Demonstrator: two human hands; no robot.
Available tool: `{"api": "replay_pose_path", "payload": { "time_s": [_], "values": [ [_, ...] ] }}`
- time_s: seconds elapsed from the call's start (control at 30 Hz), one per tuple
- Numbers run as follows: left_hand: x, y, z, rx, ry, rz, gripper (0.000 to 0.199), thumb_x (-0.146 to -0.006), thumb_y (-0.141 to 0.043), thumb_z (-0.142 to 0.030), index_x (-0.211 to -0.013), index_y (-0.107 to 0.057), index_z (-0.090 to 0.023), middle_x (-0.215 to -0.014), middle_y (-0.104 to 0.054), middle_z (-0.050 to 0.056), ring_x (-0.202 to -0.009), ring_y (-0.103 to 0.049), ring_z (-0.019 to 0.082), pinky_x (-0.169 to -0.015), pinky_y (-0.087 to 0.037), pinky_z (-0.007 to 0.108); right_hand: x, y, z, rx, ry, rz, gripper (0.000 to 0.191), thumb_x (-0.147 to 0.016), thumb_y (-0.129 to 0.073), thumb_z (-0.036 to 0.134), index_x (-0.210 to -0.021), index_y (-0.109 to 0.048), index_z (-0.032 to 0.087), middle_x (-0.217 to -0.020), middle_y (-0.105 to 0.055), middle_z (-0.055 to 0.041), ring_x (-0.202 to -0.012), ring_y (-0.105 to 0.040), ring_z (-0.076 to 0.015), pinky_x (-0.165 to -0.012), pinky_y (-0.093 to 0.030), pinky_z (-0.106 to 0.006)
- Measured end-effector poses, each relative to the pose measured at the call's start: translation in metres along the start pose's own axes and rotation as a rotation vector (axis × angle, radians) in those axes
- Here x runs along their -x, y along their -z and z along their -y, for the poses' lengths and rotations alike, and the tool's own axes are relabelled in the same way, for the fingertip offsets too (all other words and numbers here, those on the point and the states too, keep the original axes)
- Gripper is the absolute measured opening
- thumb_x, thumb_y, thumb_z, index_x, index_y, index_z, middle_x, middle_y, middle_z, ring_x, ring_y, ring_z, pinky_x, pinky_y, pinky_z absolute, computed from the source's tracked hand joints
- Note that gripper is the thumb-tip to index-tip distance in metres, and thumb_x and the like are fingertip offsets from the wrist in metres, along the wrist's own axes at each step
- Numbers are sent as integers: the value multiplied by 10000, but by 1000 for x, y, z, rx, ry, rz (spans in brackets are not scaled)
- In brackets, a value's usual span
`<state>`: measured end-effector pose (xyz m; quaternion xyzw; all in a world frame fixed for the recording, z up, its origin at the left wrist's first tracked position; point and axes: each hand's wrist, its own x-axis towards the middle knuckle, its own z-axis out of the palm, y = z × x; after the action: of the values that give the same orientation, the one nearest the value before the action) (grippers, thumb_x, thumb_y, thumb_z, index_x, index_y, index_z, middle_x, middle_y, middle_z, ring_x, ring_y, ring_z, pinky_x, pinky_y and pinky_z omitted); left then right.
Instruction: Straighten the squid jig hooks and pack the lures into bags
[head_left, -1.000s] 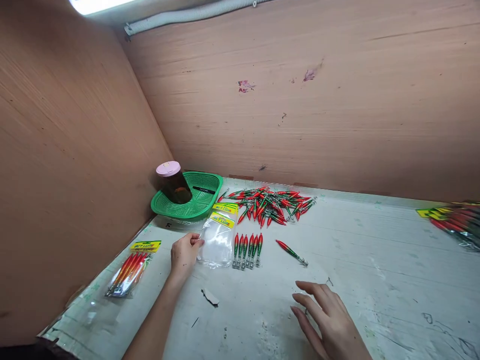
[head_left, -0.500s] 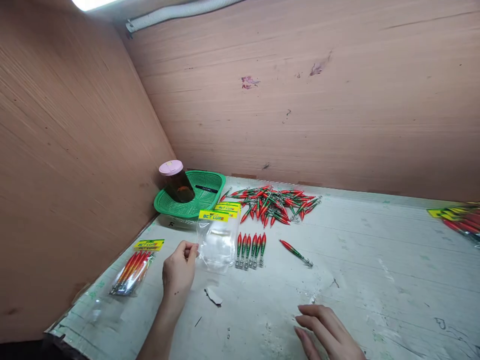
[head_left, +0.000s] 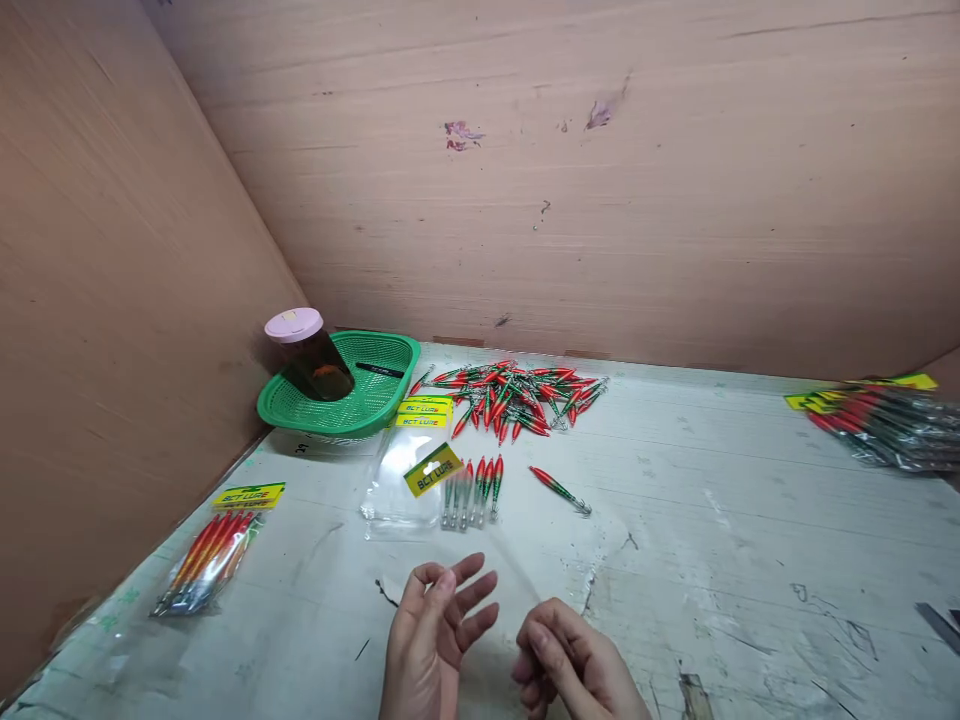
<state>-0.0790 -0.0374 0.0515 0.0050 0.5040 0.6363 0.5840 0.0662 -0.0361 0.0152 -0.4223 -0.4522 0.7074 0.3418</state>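
Observation:
A clear plastic bag with a yellow BCT LURE header card (head_left: 434, 470) is up in front of me, tilted. My right hand (head_left: 574, 660) is closed, its fingertips pinching what looks like the bag's near end; the film there is hard to see. Close by on the left, my left hand (head_left: 442, 635) has its fingers apart, palm facing right, beside the bag. Behind the card, a row of several red-green squid lures (head_left: 480, 490) is partly covered. More empty bags (head_left: 397, 480) lie to its left. One single lure (head_left: 559, 490) rests to the right.
A pile of lures (head_left: 517, 395) lies at the back. Left of it stands a green basket (head_left: 375, 415) holding a pink-lidded cup (head_left: 315, 360) and a pen. One filled lure bag (head_left: 214, 550) lies at left; several filled bags (head_left: 877, 425) are stacked at far right.
My left hand moved right, away from the bag stack, and opened. A bag has come off the stack towards my right hand, which moved left and closed. The view shifted right.

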Motion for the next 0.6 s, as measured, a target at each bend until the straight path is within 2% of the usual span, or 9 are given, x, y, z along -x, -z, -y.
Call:
{"api": "replay_pose_path", "payload": {
  "time_s": [0.07, 0.13, 0.17, 0.2, 0.27, 0.33, 0.43, 0.5, 0.6],
  "values": [
    [-1, 4, 1, -6, 70, -22, 484, -571, -870, -143, -970, -603, -202, -900, -760, 50, -780, -741, 217, -615, -596, 266, -4, 15, 9, 127, -12, 110, 501, -880, -467, 661, -785, -559, 178, -631, -631, -17, -488, -555, -91, -469, -437, -189],
    [-4, 6, -1, -5, 92, -90, 453, -619, -805, -16, -997, -615, -178, -794, -749, 27, -688, -735, 176, -568, -586, 219, -13, 38, 24, 392, 96, 117, 456, -901, -469, 612, -792, -587, 185, -651, -636, -18, -518, -575, -111, -481, -455, -208],
    [-5, 5, -3, 9, 87, -130, 382, -656, -760, 22, -958, -619, -165, -751, -740, 19, -654, -728, 155, -555, -581, 198, -21, 51, 31, 542, 186, 59, 415, -908, -483, 573, -813, -608, 189, -693, -643, -26, -566, -593, -130, -516, -477, -231],
    [-7, 4, -4, 31, 80, -166, 315, -697, -712, 46, -919, -619, -157, -729, -734, 15, -633, -722, 137, -552, -579, 184, -29, 63, 38, 699, 297, -69, 372, -906, -501, 538, -844, -628, 194, -749, -644, -39, -624, -606, -150, -565, -496, -261],
    [-7, -1, -7, 73, 76, -208, 252, -770, -626, 65, -892, -615, -155, -709, -727, 9, -617, -717, 114, -560, -581, 171, -49, 86, 46, 840, 400, -285, 332, -877, -542, 489, -948, -642, 181, -880, -620, -81, -725, -600, -193, -672, -506, -341],
    [-5, -5, -9, 105, 75, -210, 257, -814, -577, 67, -930, -616, -159, -696, -721, 2, -618, -718, 106, -564, -581, 164, -68, 100, 47, 872, 420, -371, 346, -840, -569, 467, -986, -643, 162, -916, -591, -102, -753, -581, -221, -714, -493, -397],
    [-2, -9, -9, 127, 79, -182, 284, -832, -570, 60, -997, -617, -166, -710, -726, 5, -648, -729, 115, -572, -587, 168, -83, 107, 43, 890, 441, -364, 322, -821, -568, 460, -916, -667, 169, -850, -579, -78, -693, -559, -209, -689, -489, -395],
    [-2, -9, -8, 134, 67, -171, 288, -833, -576, 55, -1012, -618, -167, -725, -730, 10, -670, -734, 122, -585, -591, 175, -79, 107, 45, 875, 440, -345, 325, -826, -563, 471, -865, -677, 169, -779, -569, -56, -632, -548, -188, -634, -493, -362],
    [-6, -8, -7, 143, 33, -170, 286, -833, -583, 44, -1017, -622, -171, -749, -736, 16, -698, -737, 128, -598, -593, 180, -54, 104, 58, 823, 387, -268, 336, -863, -550, 465, -878, -692, 160, -647, -558, -18, -539, -543, -158, -515, -488, -291]
  ]
}}
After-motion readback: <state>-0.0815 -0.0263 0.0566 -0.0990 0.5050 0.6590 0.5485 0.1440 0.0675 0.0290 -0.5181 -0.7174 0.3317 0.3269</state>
